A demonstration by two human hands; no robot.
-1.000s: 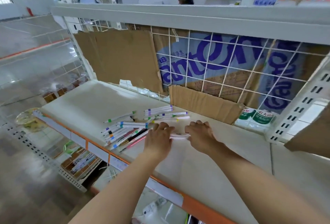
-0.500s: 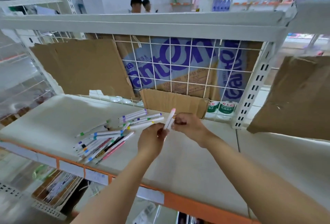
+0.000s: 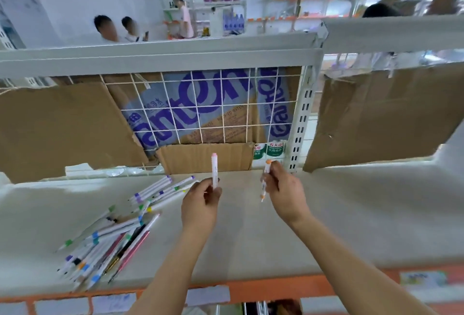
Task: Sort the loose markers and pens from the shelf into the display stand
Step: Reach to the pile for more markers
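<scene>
My left hand (image 3: pixel 200 205) pinches a white marker with a pink cap (image 3: pixel 214 169), held upright above the white shelf (image 3: pixel 351 214). My right hand (image 3: pixel 283 189) grips a white marker with orange ends (image 3: pixel 265 176), also near upright, a short way to the right. A pile of several loose markers and pens (image 3: pixel 110 242) lies on the shelf to the left of my hands, with white barrels and coloured caps. No display stand is in view.
A wire grid back panel (image 3: pixel 213 108) with cardboard sheets behind it closes the shelf's rear. A white upright post (image 3: pixel 301 123) stands at the right of the grid. An orange price rail (image 3: pixel 276 289) runs along the front edge. People stand in the background.
My hands have risen off the shelf and moved apart, each now holding one marker upright. The camera has tilted up and turned right.
</scene>
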